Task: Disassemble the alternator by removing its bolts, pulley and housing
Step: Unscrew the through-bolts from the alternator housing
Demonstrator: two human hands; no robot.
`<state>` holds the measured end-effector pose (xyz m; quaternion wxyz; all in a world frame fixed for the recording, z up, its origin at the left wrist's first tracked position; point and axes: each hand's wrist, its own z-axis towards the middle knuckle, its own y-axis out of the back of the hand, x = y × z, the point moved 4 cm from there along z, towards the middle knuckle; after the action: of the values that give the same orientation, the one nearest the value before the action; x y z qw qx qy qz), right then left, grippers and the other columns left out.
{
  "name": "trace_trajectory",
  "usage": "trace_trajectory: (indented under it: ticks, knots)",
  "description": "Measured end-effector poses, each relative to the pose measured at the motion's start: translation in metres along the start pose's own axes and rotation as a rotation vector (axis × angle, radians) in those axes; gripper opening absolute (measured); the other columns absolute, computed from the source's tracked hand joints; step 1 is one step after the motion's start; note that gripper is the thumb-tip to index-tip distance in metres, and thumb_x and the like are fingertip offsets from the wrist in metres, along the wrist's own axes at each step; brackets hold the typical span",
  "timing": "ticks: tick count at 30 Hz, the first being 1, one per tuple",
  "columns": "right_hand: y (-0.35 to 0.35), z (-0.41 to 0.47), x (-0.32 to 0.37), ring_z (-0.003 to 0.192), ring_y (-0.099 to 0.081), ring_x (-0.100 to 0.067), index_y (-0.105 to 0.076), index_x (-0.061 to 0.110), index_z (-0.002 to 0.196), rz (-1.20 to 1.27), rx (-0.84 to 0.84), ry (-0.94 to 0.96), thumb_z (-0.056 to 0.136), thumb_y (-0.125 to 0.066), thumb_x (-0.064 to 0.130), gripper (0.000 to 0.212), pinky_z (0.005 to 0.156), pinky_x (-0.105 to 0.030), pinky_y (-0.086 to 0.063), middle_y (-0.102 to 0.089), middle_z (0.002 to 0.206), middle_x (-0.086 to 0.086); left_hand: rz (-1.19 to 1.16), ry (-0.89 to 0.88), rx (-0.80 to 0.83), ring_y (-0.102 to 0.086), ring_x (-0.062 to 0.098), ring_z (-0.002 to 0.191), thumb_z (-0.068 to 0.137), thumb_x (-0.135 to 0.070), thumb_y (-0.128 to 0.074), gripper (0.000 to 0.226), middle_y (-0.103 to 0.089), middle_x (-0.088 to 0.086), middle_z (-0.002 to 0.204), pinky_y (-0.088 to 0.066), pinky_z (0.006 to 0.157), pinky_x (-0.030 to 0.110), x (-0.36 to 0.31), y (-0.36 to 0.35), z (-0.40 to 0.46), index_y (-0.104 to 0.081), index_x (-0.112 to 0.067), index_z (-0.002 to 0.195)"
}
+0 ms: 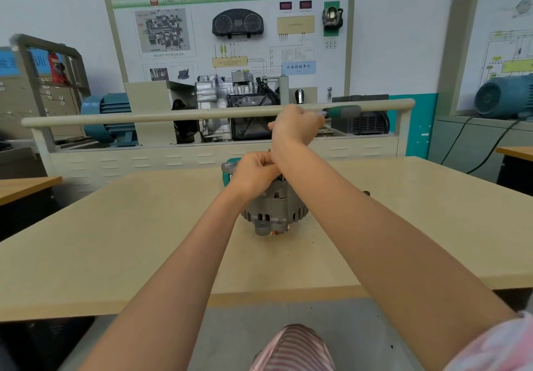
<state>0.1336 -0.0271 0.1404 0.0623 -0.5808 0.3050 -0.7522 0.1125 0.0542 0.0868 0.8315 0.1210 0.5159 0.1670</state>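
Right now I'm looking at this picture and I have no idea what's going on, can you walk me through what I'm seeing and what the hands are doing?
This is one picture from a camera worn on a person's head, looking forward and down along both bare arms. On the beige table stands a grey metal alternator, a car's generator, which the person is taking apart. The left hand rests curled on its top, steadying it; what the fingers hold is hidden. The right hand is raised above, its grip closed round a tool with a green handle. Behind the table stands a teaching display with a gearbox and a wiring board.
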Motion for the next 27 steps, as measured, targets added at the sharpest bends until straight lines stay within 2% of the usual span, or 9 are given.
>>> trace_trajectory:
  ticks: [2, 6, 9, 11, 14, 16, 18, 23, 27]
  knots:
    - [-0.003, 0.0, 0.0, 0.043, -0.048, -0.012, -0.04, 0.01, 0.103, -0.029, 0.045, -0.041, 0.094, -0.034, 0.004, 0.012, 0.027, -0.015, -0.029, -0.049, 0.067, -0.005, -0.003, -0.01, 0.003, -0.06, 0.003, 0.058, 0.089, -0.009, -0.059, 0.035, -0.064, -0.016, 0.052, -0.044, 0.058, 0.02, 0.0, -0.001, 0.0, -0.064, -0.029, 0.061]
    - [-0.012, 0.005, 0.0, 0.027, -0.031, -0.004, -0.045, 0.01, 0.072, -0.126, 0.41, -0.35, 0.095, -0.028, 0.011, 0.028, 0.029, -0.013, -0.018, -0.041, 0.043, 0.003, -0.095, -0.017, 0.097, -0.065, -0.005, 0.066, 0.089, -0.02, -0.064, 0.016, -0.072, -0.013, 0.068, -0.046, 0.06, 0.008, -0.003, -0.002, -0.001, -0.071, -0.021, 0.074]
    - [-0.011, 0.009, 0.0, 0.026, -0.028, -0.003, -0.051, 0.006, 0.082, -0.078, 0.614, -0.479, 0.098, -0.025, 0.013, 0.031, 0.029, -0.013, -0.018, -0.039, 0.038, 0.009, -0.101, 0.003, 0.118, -0.069, 0.006, 0.088, 0.088, -0.023, -0.066, 0.012, -0.075, -0.004, 0.087, -0.051, 0.083, 0.019, -0.001, -0.001, 0.0, -0.075, -0.016, 0.085]
    - [-0.009, 0.007, 0.002, 0.026, -0.028, -0.002, -0.052, 0.005, 0.085, -0.086, 0.645, -0.487, 0.096, -0.026, 0.009, 0.028, 0.03, -0.013, -0.018, -0.04, 0.038, 0.01, -0.097, -0.002, 0.108, -0.069, 0.01, 0.092, 0.087, -0.023, -0.066, 0.012, -0.075, -0.002, 0.089, -0.05, 0.087, 0.024, -0.002, 0.0, 0.0, -0.075, -0.015, 0.086]
    - [-0.008, 0.003, 0.0, 0.029, -0.033, -0.005, -0.046, 0.01, 0.076, -0.059, 0.406, -0.346, 0.093, -0.029, 0.008, 0.023, 0.028, -0.014, -0.019, -0.042, 0.046, 0.004, -0.077, -0.035, 0.09, -0.066, -0.001, 0.071, 0.088, -0.019, -0.065, 0.016, -0.073, -0.01, 0.072, -0.049, 0.072, 0.017, -0.002, 0.0, -0.001, -0.072, -0.021, 0.074]
    - [-0.003, 0.002, 0.0, 0.039, -0.042, -0.01, -0.041, 0.009, 0.091, 0.015, 0.136, -0.125, 0.091, -0.032, 0.002, 0.012, 0.027, -0.014, -0.024, -0.049, 0.065, -0.005, -0.046, -0.033, 0.05, -0.062, -0.004, 0.06, 0.089, -0.011, -0.061, 0.03, -0.068, -0.015, 0.06, -0.047, 0.064, 0.019, 0.0, 0.0, 0.0, -0.068, -0.027, 0.065]
    - [-0.002, -0.001, -0.001, 0.046, -0.046, -0.014, -0.036, 0.01, 0.1, 0.092, 0.036, -0.021, 0.093, -0.032, 0.001, 0.012, 0.028, -0.013, -0.029, -0.052, 0.078, -0.011, -0.035, -0.021, 0.016, -0.059, -0.005, 0.054, 0.089, -0.007, -0.059, 0.039, -0.065, -0.016, 0.054, -0.044, 0.06, 0.021, 0.003, 0.001, 0.001, -0.065, -0.029, 0.057]
    - [-0.01, 0.004, -0.001, 0.027, -0.032, -0.004, -0.043, 0.013, 0.072, -0.079, 0.411, -0.322, 0.092, -0.028, 0.007, 0.026, 0.028, -0.014, -0.016, -0.041, 0.05, 0.002, -0.096, -0.04, 0.079, -0.065, -0.006, 0.064, 0.088, -0.02, -0.064, 0.02, -0.071, -0.013, 0.066, -0.046, 0.059, 0.008, -0.002, -0.001, -0.001, -0.07, -0.026, 0.07]
    - [-0.01, 0.007, -0.001, 0.026, -0.029, -0.002, -0.047, 0.011, 0.077, -0.03, 0.669, -0.499, 0.095, -0.026, 0.009, 0.027, 0.029, -0.014, -0.014, -0.041, 0.039, 0.01, -0.086, -0.013, 0.123, -0.069, 0.006, 0.088, 0.089, -0.024, -0.064, 0.013, -0.075, -0.006, 0.088, -0.05, 0.084, 0.021, -0.001, -0.001, -0.001, -0.075, -0.018, 0.087]
